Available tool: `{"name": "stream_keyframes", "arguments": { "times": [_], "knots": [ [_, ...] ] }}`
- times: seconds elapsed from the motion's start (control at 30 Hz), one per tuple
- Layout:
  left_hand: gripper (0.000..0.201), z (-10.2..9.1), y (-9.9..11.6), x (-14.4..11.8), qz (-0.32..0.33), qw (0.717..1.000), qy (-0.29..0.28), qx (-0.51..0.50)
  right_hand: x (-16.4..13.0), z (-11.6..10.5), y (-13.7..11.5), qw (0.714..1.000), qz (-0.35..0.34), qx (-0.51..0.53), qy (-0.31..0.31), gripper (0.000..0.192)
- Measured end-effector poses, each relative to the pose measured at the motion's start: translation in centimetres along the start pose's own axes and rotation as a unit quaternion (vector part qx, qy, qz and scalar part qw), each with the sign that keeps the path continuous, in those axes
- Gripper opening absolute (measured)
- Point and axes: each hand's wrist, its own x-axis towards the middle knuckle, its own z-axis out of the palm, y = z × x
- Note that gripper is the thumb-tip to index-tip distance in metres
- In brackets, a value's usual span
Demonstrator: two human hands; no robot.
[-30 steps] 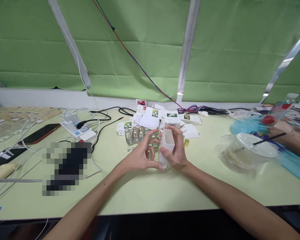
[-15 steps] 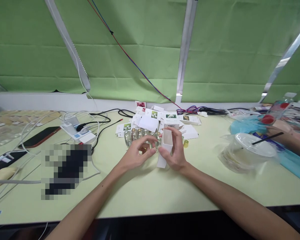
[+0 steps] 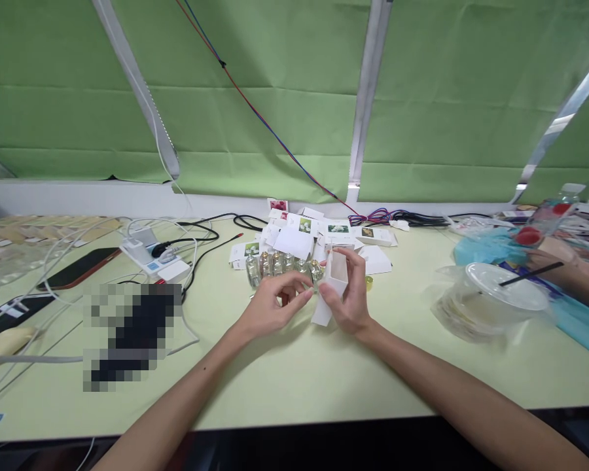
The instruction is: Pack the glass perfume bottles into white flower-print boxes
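Observation:
My right hand (image 3: 350, 304) is wrapped around a small white carton (image 3: 338, 268), tilted, with its open end up and a flap hanging below. My left hand (image 3: 275, 302) is just left of the carton, fingers curved and the thumb apart from the index finger; nothing shows between them. Its fingertips come close to the carton's edge, and I cannot tell if they touch it. Behind my hands stands a row of several small glass bottles (image 3: 278, 263). Past these lies a heap of flat white cartons (image 3: 294, 242), some with flower pictures. A yellow cap (image 3: 369, 283) sits right of my right hand.
On the right stands a lidded plastic cup (image 3: 500, 294) with a black straw, in a clear bag. Another person's arm (image 3: 579, 278) reaches in beyond it. A power strip (image 3: 164, 261), cables and a phone (image 3: 81, 268) lie on the left of the table (image 3: 255, 392).
My right hand still holds the carton, now tilted a little more. The left hand's thumb and index finger have shifted slightly near it. The whole view has moved a little.

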Motion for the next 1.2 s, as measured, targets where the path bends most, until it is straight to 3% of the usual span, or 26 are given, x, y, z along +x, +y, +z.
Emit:
{"name": "stream_keyframes", "arguments": {
  "times": [0.3, 0.53, 0.87, 1.03, 1.2],
  "knots": [
    [0.021, 0.1, 0.1, 0.2, 0.001, 0.997, 0.066, 0.05, -0.1, 0.1, -0.1, 0.999, -0.025, -0.019, -0.019, 0.061],
    [0.013, -0.1, -1.0, 0.3, 0.051, 0.98, 0.141, 0.133, -0.5, 0.3, -0.3, 0.999, -0.018, -0.019, -0.044, 0.064],
    [0.011, 0.2, -1.6, 0.3, 0.096, 0.957, 0.177, 0.207, -0.6, 0.6, -0.6, 0.997, -0.045, -0.029, -0.054, 0.066],
    [0.013, 0.2, -1.1, 1.1, 0.083, 0.95, 0.196, 0.226, -0.5, 0.7, -0.7, 0.995, -0.075, -0.035, -0.058, 0.069],
    [0.012, -0.4, 1.0, 2.5, 0.02, 0.958, 0.228, 0.172, -0.5, 0.8, -0.7, 0.993, -0.076, -0.053, -0.069, 0.069]
  ]
}}
